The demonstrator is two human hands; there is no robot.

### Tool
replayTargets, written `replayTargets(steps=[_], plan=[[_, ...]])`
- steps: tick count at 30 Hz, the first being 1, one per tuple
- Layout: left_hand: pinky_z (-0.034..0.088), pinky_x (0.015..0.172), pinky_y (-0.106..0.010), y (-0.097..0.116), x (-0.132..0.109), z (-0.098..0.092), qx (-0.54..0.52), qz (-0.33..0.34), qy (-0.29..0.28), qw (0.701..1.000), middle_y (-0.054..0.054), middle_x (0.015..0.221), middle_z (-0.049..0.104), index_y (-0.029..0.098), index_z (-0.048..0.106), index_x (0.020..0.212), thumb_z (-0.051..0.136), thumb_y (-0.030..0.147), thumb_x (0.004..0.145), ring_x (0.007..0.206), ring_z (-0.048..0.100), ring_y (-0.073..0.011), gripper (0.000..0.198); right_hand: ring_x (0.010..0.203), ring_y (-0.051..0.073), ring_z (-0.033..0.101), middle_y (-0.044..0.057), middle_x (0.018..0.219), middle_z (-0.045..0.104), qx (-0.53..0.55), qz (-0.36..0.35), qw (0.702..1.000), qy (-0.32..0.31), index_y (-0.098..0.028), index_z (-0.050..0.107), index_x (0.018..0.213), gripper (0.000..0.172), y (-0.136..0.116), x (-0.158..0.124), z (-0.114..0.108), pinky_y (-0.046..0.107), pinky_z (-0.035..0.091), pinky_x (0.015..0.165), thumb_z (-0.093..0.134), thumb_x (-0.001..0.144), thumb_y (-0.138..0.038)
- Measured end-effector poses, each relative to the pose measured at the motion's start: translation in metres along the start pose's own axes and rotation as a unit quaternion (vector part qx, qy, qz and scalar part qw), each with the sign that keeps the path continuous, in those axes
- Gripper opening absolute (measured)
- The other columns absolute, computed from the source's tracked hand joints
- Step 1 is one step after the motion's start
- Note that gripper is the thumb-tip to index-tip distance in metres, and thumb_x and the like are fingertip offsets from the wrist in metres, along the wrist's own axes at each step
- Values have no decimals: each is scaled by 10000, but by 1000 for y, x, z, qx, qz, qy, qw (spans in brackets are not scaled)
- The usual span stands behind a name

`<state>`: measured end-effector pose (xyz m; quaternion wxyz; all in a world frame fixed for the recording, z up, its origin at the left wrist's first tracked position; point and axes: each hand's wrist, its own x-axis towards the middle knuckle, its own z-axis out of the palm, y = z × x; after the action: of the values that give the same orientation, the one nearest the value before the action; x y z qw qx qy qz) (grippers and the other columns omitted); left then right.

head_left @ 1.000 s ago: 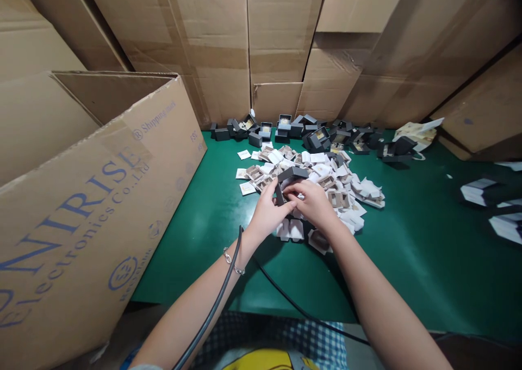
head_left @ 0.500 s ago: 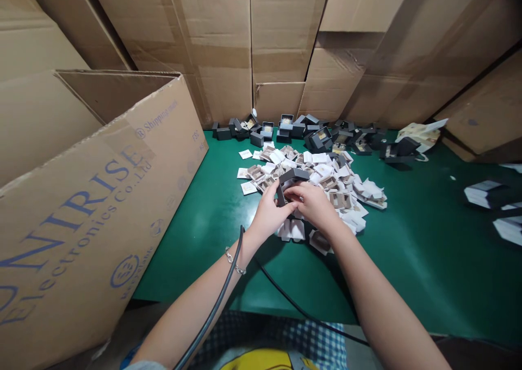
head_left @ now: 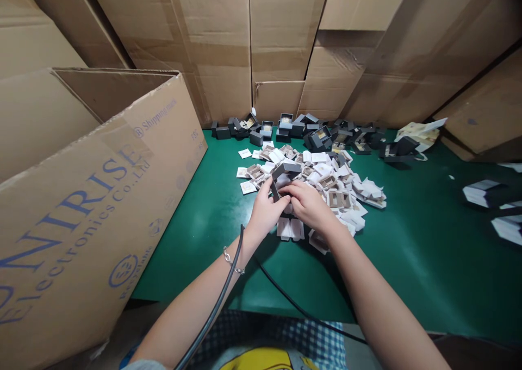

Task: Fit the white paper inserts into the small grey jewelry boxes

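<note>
My left hand (head_left: 266, 207) is closed round the side of a small black hinged box (head_left: 286, 170), whose lid stands up and open. My right hand (head_left: 309, 202) is at the box's near side, its curled fingers reaching into the opening. Whatever its fingertips pinch is hidden behind the fingers. Beneath and around both hands spreads a heap of white and grey-brown folded card inserts (head_left: 338, 199). One white insert (head_left: 290, 229) lies just below my hands.
Several black boxes (head_left: 320, 138) line the back of the green table (head_left: 204, 261). A large open carton (head_left: 134, 158) stands at left, and cardboard (head_left: 220, 44) walls the back. A black cable (head_left: 285, 299) crosses the front. White-and-black pieces (head_left: 479, 193) lie at right.
Both hands and the black box have shifted slightly left, and the box has tilted a little. The right fingers have stayed at its opening.
</note>
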<state>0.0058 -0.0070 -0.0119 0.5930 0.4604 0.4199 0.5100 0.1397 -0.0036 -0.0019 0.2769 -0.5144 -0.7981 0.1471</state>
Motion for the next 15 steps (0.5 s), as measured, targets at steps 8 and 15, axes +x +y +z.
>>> replayTargets(steps=[8, 15], plan=[[494, 918, -332, 5, -1, 2, -40, -4, 52, 998, -97, 1229, 610, 157, 512, 1250, 596, 142, 698, 1103, 585, -224, 559, 968, 230, 591, 113, 1091, 617, -23, 13, 1000, -10, -162, 611, 1079, 370, -16, -3, 6, 373, 486, 863, 364, 807, -118], [522, 700, -235, 1, 4, -1, -168, -53, 44, 983, -50, 1084, 650, 168, 573, 1043, 554, 128, 676, 889, 630, -149, 370, 1052, 215, 580, 81, 1129, 611, 107, 19, 971, 215, -223, 589, 1041, 374, -9, -3, 12, 393, 475, 930, 367, 774, -85]])
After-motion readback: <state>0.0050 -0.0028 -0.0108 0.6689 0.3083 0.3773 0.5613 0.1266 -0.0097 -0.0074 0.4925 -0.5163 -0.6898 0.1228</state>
